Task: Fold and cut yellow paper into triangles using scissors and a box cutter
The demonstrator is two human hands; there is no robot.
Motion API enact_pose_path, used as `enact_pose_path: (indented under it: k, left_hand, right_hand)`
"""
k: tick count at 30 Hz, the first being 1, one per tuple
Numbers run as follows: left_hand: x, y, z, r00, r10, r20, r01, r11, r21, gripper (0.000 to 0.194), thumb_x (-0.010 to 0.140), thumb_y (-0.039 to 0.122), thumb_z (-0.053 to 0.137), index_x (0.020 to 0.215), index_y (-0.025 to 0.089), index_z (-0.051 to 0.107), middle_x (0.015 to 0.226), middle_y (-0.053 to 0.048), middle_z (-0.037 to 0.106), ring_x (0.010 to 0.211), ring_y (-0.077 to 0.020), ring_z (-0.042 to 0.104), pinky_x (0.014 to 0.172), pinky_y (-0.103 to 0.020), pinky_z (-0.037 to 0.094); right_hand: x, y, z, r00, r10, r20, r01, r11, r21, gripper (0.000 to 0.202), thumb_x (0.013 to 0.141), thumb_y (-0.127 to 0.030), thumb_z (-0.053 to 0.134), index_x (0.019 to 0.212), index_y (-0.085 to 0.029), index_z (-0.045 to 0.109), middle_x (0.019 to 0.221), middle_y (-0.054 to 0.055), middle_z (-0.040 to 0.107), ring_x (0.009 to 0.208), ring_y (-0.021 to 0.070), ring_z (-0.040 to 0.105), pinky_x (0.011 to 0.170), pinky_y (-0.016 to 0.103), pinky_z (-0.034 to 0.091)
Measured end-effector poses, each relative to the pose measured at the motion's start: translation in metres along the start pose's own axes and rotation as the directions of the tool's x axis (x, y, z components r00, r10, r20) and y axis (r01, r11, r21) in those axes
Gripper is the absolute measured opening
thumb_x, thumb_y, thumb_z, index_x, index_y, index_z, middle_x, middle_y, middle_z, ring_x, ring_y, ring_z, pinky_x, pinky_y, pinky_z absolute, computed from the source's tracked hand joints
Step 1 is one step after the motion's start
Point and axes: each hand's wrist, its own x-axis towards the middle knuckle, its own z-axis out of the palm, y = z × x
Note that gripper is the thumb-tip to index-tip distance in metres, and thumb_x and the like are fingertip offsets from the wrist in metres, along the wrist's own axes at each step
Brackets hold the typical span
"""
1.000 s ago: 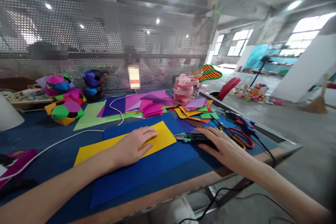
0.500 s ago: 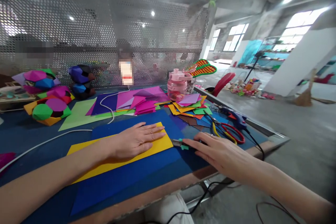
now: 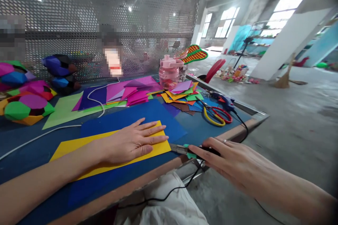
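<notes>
My left hand [image 3: 134, 140] lies flat on a folded yellow sheet [image 3: 71, 151], fingers spread towards its right end. Under the yellow sheet is a blue sheet [image 3: 150, 110]. My right hand [image 3: 219, 153] is wrapped round a utility knife [image 3: 182, 149] with a teal part and a dark handle. The knife's metal end lies at the right edge of the yellow sheet. Whether the blade is between the folded layers I cannot tell.
Scissors [image 3: 215, 114] and a glue gun [image 3: 223, 101] lie at the right edge. Behind are cut paper pieces [image 3: 182, 95], a pink bottle [image 3: 169, 72] and magenta paper [image 3: 137, 96]. Paper balls [image 3: 27, 107] stand at left; a white cable [image 3: 39, 137] crosses the table [image 3: 211, 130].
My right hand has moved closer to the front edge, showing more of the knife. The view has shifted right. My left hand stays on the yellow sheet, its fingers more spread.
</notes>
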Motion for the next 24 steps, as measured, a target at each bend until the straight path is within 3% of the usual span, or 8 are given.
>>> enact_pose_path:
  k: [3,5,13,20,24]
  left_hand:
    - [-0.001,0.000,0.002,1.000,-0.002,0.012,0.003,1.000,-0.030,0.047,0.107,0.046,0.025,0.153,0.050,0.016,0.165,0.011,0.009,0.154,-0.0217,0.006,0.122,-0.054,-0.004]
    - [-0.002,0.000,0.003,1.000,-0.006,0.010,0.007,0.999,-0.039,0.046,0.107,0.047,0.026,0.152,0.052,0.017,0.165,0.012,0.009,0.154,-0.0225,0.007,0.121,-0.055,-0.004]
    - [0.001,-0.001,0.005,1.000,-0.019,-0.009,0.019,0.998,-0.061,0.045,0.107,0.048,0.026,0.151,0.051,0.023,0.165,0.011,0.014,0.153,-0.0226,0.011,0.122,-0.054,-0.004]
    - [0.001,-0.002,0.007,0.999,-0.009,-0.032,0.007,0.998,-0.069,0.044,0.106,0.048,0.028,0.150,0.053,0.026,0.164,0.011,0.017,0.153,-0.0230,0.013,0.122,-0.053,-0.002]
    - [0.001,-0.004,0.009,0.999,-0.001,-0.050,-0.002,0.999,-0.054,0.044,0.106,0.048,0.028,0.150,0.052,0.027,0.164,0.011,0.018,0.153,-0.0231,0.015,0.122,-0.052,-0.001]
  right_hand:
    - [-0.003,-0.005,-0.001,0.988,-0.008,0.154,0.002,0.999,0.035,0.080,0.080,-0.003,0.045,0.156,-0.016,0.025,0.120,0.011,0.059,0.092,0.0237,0.062,0.073,0.037,0.056]
    - [-0.002,-0.009,-0.002,0.983,-0.005,0.183,-0.005,0.999,0.050,0.082,0.078,-0.003,0.046,0.156,-0.016,0.024,0.124,0.013,0.058,0.097,0.0256,0.061,0.076,0.040,0.056]
    - [0.014,-0.017,-0.016,0.986,0.033,0.162,-0.044,0.997,0.064,0.083,0.077,0.000,0.051,0.155,-0.016,0.028,0.110,0.011,0.061,0.091,0.0228,0.064,0.073,0.034,0.058]
    - [0.007,-0.025,-0.018,0.991,0.028,0.130,-0.044,0.992,0.120,0.087,0.067,0.002,0.047,0.152,-0.015,0.033,0.122,0.013,0.061,0.101,0.0243,0.066,0.074,0.033,0.060]
    - [0.009,-0.031,-0.020,0.988,0.040,0.149,-0.055,0.994,0.096,0.089,0.066,0.002,0.046,0.152,-0.013,0.031,0.120,0.015,0.061,0.097,0.0243,0.067,0.074,0.035,0.061]
